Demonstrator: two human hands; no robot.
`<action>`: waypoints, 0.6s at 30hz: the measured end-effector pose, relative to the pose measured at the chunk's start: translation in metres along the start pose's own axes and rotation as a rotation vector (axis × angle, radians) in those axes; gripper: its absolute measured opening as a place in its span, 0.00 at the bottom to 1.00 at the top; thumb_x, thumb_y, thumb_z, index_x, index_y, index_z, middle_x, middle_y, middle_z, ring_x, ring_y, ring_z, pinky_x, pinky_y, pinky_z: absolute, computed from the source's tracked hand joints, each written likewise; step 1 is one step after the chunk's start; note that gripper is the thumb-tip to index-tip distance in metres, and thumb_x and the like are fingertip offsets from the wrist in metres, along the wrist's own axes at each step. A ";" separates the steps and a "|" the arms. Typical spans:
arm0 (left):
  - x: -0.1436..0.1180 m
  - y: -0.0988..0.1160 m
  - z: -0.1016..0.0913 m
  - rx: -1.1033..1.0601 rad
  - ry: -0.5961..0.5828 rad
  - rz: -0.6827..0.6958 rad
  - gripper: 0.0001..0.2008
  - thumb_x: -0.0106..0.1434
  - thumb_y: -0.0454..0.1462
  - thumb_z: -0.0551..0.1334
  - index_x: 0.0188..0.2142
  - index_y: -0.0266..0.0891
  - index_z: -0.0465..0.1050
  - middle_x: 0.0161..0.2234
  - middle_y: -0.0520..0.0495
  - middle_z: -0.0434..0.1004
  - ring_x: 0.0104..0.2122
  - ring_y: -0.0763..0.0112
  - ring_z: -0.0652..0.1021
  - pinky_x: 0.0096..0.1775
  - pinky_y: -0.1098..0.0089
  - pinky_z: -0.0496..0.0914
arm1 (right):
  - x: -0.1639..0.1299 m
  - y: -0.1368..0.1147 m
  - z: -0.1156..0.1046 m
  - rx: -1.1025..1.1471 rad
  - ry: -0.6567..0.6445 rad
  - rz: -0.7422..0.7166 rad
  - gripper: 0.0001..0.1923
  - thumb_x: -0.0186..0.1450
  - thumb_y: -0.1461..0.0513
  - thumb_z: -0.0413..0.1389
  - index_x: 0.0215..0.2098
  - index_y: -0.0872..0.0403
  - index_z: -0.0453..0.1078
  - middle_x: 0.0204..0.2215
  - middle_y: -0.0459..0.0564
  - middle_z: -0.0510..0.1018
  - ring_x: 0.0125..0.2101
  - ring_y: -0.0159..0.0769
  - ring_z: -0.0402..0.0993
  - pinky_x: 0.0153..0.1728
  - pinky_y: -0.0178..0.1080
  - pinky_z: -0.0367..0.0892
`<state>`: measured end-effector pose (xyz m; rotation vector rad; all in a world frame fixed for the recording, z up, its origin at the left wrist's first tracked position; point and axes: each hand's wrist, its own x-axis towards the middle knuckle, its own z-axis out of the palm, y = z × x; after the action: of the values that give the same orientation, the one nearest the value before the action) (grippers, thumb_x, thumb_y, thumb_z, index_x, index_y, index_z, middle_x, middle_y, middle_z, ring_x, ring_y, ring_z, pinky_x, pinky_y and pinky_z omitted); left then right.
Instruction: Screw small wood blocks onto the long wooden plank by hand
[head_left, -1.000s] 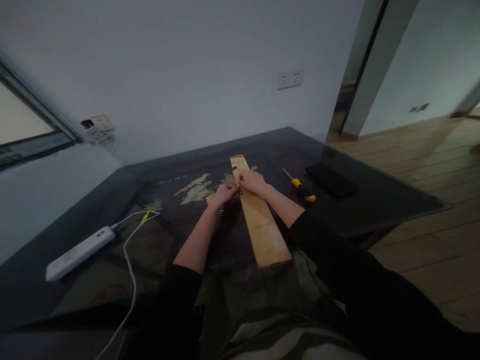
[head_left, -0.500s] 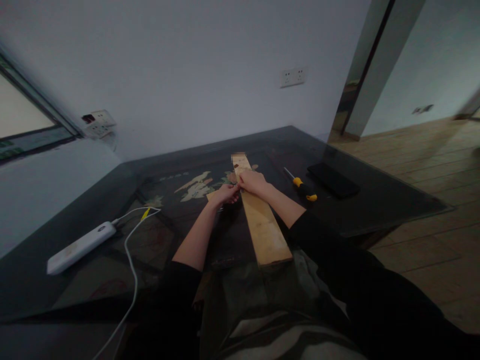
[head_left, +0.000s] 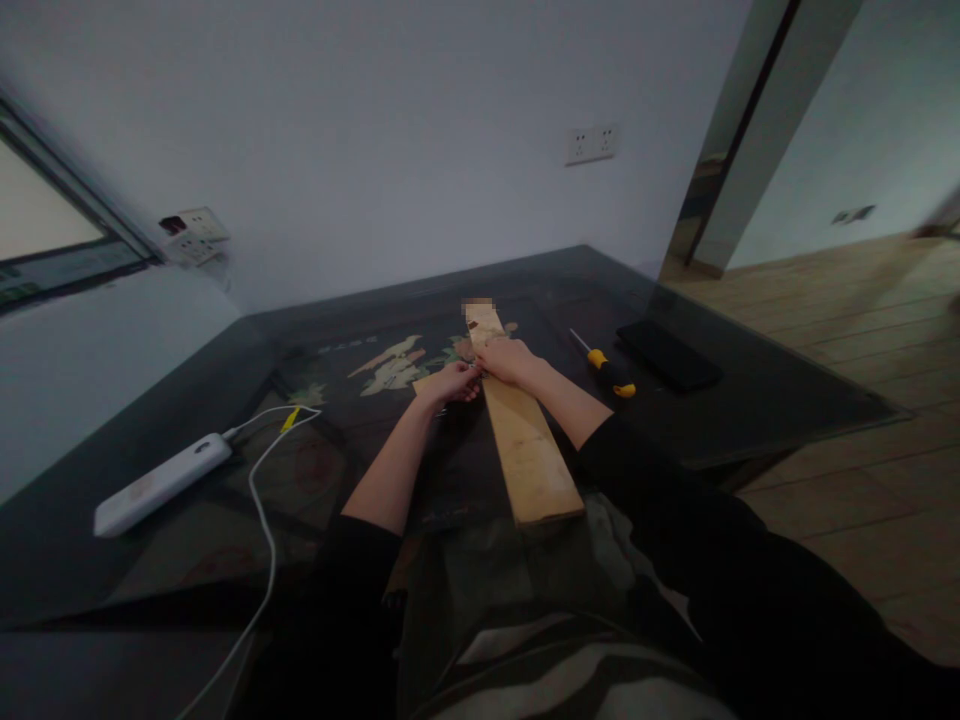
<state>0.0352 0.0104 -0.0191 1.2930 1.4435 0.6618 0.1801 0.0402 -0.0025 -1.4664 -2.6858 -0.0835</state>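
A long pale wooden board (head_left: 531,460) lies lengthwise on the dark table, its near end at the front edge. My right hand (head_left: 508,360) rests over the board's far half, fingers closed at its left edge. Beside that edge is my left hand (head_left: 456,382), its fingers curled and pinched together, the tips meeting those of my right hand. Whatever the fingertips hold is too small and dark to make out. A bit of another wooden piece (head_left: 421,385) shows behind my left hand, mostly hidden by it.
Right of the board lie a yellow-and-black screwdriver (head_left: 602,365) and a black phone-like slab (head_left: 667,355). A white power strip (head_left: 163,485) with a white cable (head_left: 259,505) occupies the left side. The dark table (head_left: 780,400) meets the wall behind.
The whole view has shifted slightly as the head moved. Both hands stay together at the board's left edge, with only slight finger movement.
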 end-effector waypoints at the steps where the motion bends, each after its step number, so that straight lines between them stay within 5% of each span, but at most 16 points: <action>1: 0.000 0.000 0.000 0.007 0.004 -0.002 0.13 0.71 0.40 0.58 0.30 0.38 0.63 0.19 0.53 0.70 0.16 0.80 0.71 0.23 0.79 0.64 | 0.000 0.000 0.000 -0.002 -0.004 0.002 0.21 0.73 0.56 0.43 0.56 0.52 0.71 0.51 0.61 0.77 0.50 0.51 0.75 0.45 0.46 0.71; 18: 0.000 -0.002 -0.002 -0.078 -0.044 0.007 0.15 0.73 0.35 0.52 0.29 0.35 0.66 0.21 0.51 0.70 0.17 0.82 0.70 0.22 0.80 0.65 | -0.005 -0.007 -0.004 -0.014 0.020 0.016 0.22 0.74 0.57 0.41 0.56 0.55 0.71 0.51 0.62 0.77 0.49 0.54 0.75 0.45 0.50 0.71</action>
<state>0.0325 0.0103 -0.0203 1.2451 1.3656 0.6834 0.1767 0.0317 0.0012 -1.4828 -2.6627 -0.1161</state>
